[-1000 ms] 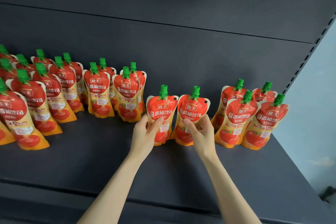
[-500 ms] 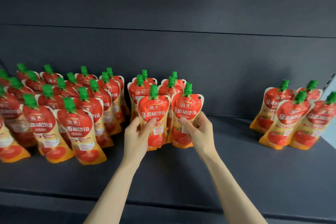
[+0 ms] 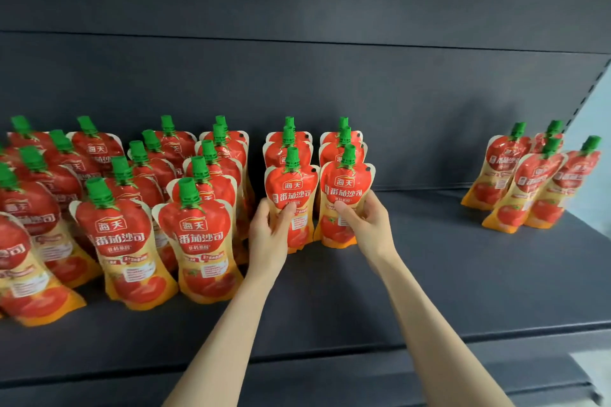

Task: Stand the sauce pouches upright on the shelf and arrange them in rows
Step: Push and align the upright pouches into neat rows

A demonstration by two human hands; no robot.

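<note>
My left hand (image 3: 269,235) grips a red and yellow sauce pouch (image 3: 292,188) with a green cap, held upright on the dark shelf (image 3: 429,268). My right hand (image 3: 367,225) grips a second pouch (image 3: 347,185) just to its right. Both stand at the front of two short rows, each with two pouches behind. To the left, several rows of upright pouches (image 3: 125,231) fill the shelf. A separate group of several pouches (image 3: 529,182) leans at the far right.
The shelf's dark back panel (image 3: 297,76) rises behind the pouches. A slotted upright (image 3: 591,92) stands at the right end. Bare shelf lies between my right hand and the right-hand group. The shelf's front lip (image 3: 330,360) runs below my arms.
Both hands carried their pouches leftward from beside the right-hand group and set them in front of the two rightmost rows of the main block. The view shifted left with them.
</note>
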